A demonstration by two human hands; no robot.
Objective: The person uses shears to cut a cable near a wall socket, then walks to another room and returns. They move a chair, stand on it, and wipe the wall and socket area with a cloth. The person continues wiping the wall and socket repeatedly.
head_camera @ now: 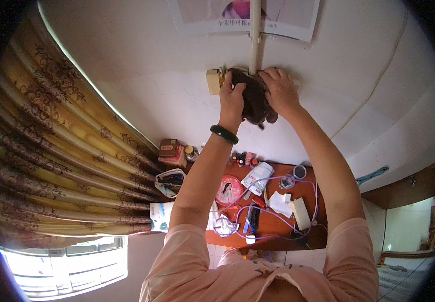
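Note:
Both arms reach up to the white wall. My left hand (232,99), below which a dark green bangle (224,134) circles the wrist, grips the left side of a dark brown furry or cloth item (253,100). On its right side lies my right hand (281,90), fingers curled over the upper edge. The item hangs against the wall at the lower end of a pale vertical conduit (255,41). A cream wall box (213,82) sits just left of my left hand, with yellowish wires beside it. What the item covers is hidden.
Below is a reddish-brown wooden table (317,238) with a looping purple cable (274,238), a round pink tin (228,190), a white pouch (257,177), a cream case (300,214) and small bottles. Patterned curtains (70,162) hang at left. A poster (289,22) is above.

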